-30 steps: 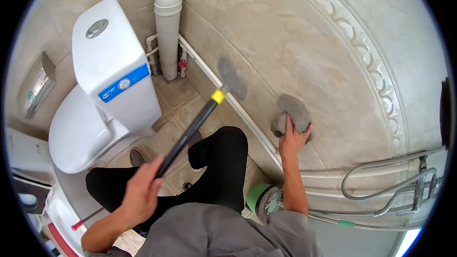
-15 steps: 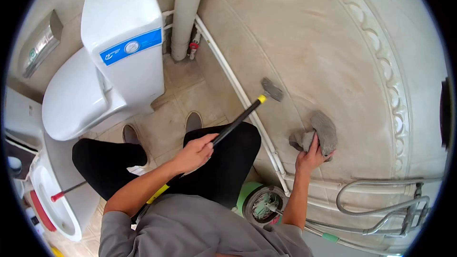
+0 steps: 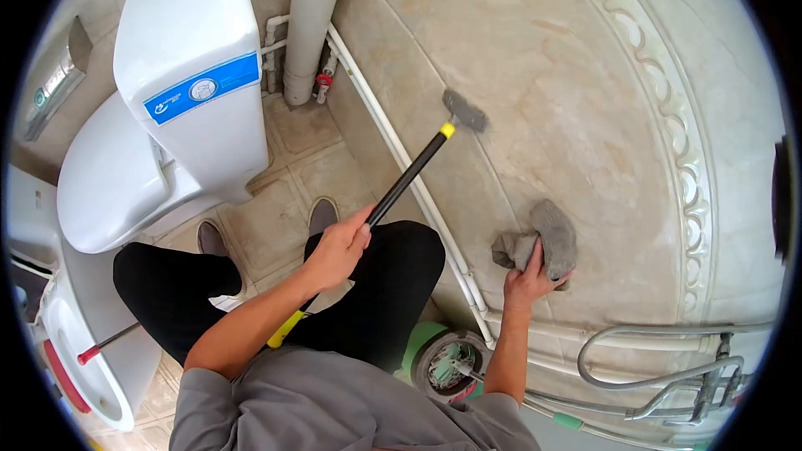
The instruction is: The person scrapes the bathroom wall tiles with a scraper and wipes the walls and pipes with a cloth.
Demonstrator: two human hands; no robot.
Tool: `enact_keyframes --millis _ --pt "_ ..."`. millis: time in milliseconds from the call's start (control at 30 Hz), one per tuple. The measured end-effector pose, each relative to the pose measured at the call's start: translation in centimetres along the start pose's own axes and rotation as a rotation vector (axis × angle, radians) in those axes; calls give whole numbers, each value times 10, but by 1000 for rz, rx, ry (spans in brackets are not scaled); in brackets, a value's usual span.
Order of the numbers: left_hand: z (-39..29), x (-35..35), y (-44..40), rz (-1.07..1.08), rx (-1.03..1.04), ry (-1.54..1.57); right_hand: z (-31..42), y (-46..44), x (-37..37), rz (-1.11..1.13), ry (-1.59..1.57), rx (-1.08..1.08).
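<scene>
My left hand (image 3: 336, 252) is wrapped round the black handle of a long brush (image 3: 408, 175) with a yellow collar. Its grey head (image 3: 464, 111) rests against the tiled wall, above the white pipes. In my right hand (image 3: 532, 281) is a crumpled grey cloth (image 3: 553, 238), held against the wall further right. The cloth hides part of the fingers. The handle's yellow lower part (image 3: 286, 330) shows below my left forearm.
A white toilet (image 3: 188, 75) stands at the left beside a thick pipe (image 3: 316, 29). White pipes (image 3: 401, 154) run low along the wall. A green bucket (image 3: 418, 351) is near my right elbow. A shower hose (image 3: 618, 380) hangs at the lower right, and a basin (image 3: 92, 367) sits lower left.
Since a second ago the brush head has gone from a blur near the pipes to further right on the wall. My right hand and the cloth appear lower and further right; the view has shifted too.
</scene>
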State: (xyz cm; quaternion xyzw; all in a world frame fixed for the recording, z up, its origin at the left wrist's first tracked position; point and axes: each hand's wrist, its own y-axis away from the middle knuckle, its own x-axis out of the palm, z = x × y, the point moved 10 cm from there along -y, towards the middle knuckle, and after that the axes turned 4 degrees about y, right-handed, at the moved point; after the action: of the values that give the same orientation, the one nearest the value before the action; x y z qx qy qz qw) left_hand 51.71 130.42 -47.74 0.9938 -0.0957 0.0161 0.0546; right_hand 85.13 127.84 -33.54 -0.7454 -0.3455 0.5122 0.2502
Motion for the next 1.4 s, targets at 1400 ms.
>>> enact_keyframes --millis 1400 --pt "16 -115 4 -34 -291 233 208 -166 134 145 -262 -417"
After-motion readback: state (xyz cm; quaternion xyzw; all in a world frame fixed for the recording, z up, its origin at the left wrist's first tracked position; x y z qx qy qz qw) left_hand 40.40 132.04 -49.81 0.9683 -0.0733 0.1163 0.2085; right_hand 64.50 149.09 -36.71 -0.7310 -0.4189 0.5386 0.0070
